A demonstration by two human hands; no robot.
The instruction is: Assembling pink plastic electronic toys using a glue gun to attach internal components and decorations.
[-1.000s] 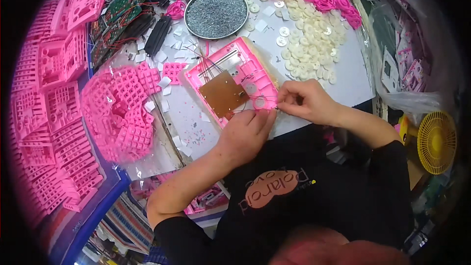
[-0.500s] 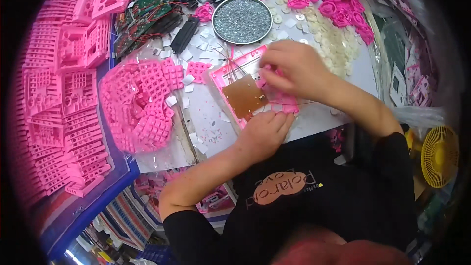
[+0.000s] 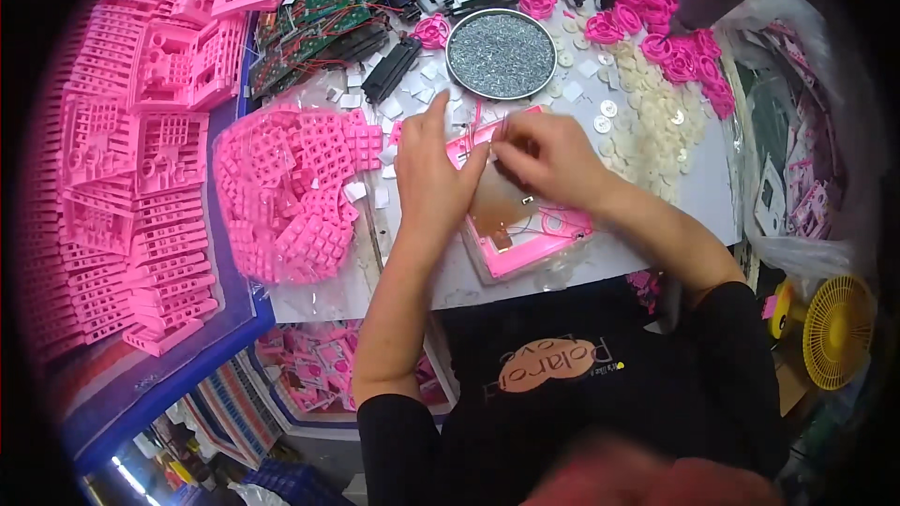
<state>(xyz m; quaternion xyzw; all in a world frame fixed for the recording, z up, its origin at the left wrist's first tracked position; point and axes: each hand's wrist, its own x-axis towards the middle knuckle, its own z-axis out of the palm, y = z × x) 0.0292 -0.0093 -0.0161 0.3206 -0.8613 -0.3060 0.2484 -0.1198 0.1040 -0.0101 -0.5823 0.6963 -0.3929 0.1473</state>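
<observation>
A pink plastic casing [image 3: 534, 257] lies on the white work surface in front of me, with a brown circuit board [image 3: 497, 206] inside it. Thin wires show at its far end and near its lower right corner. My left hand [image 3: 431, 169] rests along the casing's left side, index finger stretched away from me and thumb apart, reaching over the board's edge. Over the board's upper part, my right hand [image 3: 555, 161] has its fingers pinched together. What sits between those fingertips is too small to make out.
A round tin of small metal screws [image 3: 502, 54] stands beyond the casing. Pink keypad pieces [image 3: 291, 192] fill a bag at left, beside stacked pink casings [image 3: 173, 155]. Green circuit boards [image 3: 314, 33], pink rings [image 3: 670, 47] and whitish discs [image 3: 647, 117] lie farther back. A yellow fan [image 3: 837, 333] is at right.
My left hand has moved from the casing's near edge up to its left side, fingers now extended. The casing sits turned differently, and my right hand has shifted toward the board's far edge.
</observation>
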